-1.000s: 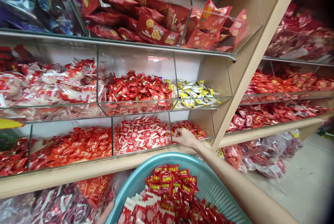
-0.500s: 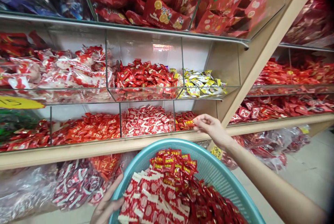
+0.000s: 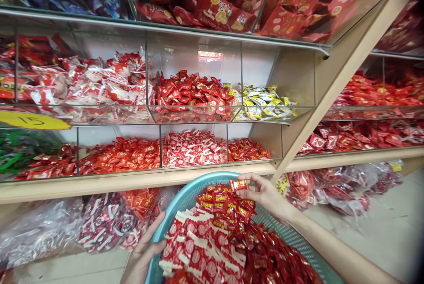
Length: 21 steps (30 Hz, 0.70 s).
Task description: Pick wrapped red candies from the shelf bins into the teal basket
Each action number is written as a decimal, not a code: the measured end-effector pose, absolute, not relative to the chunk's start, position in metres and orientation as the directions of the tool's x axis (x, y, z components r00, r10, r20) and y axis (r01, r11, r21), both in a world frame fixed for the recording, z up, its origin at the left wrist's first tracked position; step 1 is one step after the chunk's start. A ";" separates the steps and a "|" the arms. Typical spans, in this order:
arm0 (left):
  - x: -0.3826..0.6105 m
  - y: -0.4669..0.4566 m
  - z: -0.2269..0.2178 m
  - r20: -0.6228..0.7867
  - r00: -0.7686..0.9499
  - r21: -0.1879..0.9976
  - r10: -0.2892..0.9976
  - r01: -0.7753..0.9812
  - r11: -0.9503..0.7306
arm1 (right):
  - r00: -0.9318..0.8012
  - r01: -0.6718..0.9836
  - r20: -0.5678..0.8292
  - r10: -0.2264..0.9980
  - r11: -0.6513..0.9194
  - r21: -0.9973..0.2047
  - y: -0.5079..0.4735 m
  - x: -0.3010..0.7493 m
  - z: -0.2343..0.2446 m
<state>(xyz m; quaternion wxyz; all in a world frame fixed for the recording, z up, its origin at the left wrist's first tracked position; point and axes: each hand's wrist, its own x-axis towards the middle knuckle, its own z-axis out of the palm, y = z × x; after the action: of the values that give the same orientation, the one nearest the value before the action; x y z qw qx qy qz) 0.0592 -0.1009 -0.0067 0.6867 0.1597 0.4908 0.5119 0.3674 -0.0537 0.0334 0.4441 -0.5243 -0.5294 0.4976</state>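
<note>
A teal plastic basket (image 3: 198, 181) is heaped with wrapped candies: red-and-white ones (image 3: 202, 248), red ones with yellow lettering (image 3: 215, 200) and dark red ones (image 3: 274, 253). My left hand (image 3: 144, 246) grips the basket's left rim, thumb on the inside and fingers outside. Over the basket's far side, my right hand (image 3: 261, 191) pinches one small red wrapped candy (image 3: 238, 185) between thumb and fingertips. Behind it, the lowest shelf's right-hand compartment holds similar red candies (image 3: 248, 150).
Glass-fronted shelves (image 3: 195, 121) of sorted candies stand ahead, with a wooden ledge (image 3: 99, 182) along the bottom. A slanting wooden post (image 3: 334, 76) rises at the right. Clear bags of candy (image 3: 106, 224) lie beneath the ledge. A yellow price tag (image 3: 33, 119) hangs at left.
My right hand has come down from the lowest right compartment to above the basket, and a red candy now shows in its fingers. The view has shifted slightly.
</note>
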 end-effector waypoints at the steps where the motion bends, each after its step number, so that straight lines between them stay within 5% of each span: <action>1: 0.059 -0.101 -0.006 -0.511 -0.014 0.725 0.860 -0.545 0.421 | -0.069 0.160 -0.032 0.997 -0.020 -0.987 -0.051 0.367 0.030; 9: 0.059 -0.101 -0.005 -0.527 0.003 0.725 0.850 -0.520 0.452 | -0.078 0.625 0.237 0.968 0.233 -0.745 -0.035 0.362 0.015; 14: 0.059 -0.101 -0.007 -0.517 0.002 0.724 0.856 -0.533 0.438 | -0.072 0.695 0.332 0.941 0.286 -0.660 -0.033 0.354 0.015; 21: 0.056 -0.098 -0.012 -0.497 -0.010 0.744 0.867 -0.519 0.421 | -0.101 0.729 0.291 0.951 0.270 -0.630 -0.029 0.342 0.012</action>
<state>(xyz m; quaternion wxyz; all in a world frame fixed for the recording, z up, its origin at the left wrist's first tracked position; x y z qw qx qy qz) 0.0560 -0.0978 -0.0123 0.6814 0.1755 0.4961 0.5087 0.3415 -0.0295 0.0118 0.3347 -0.5809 -0.7231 0.1665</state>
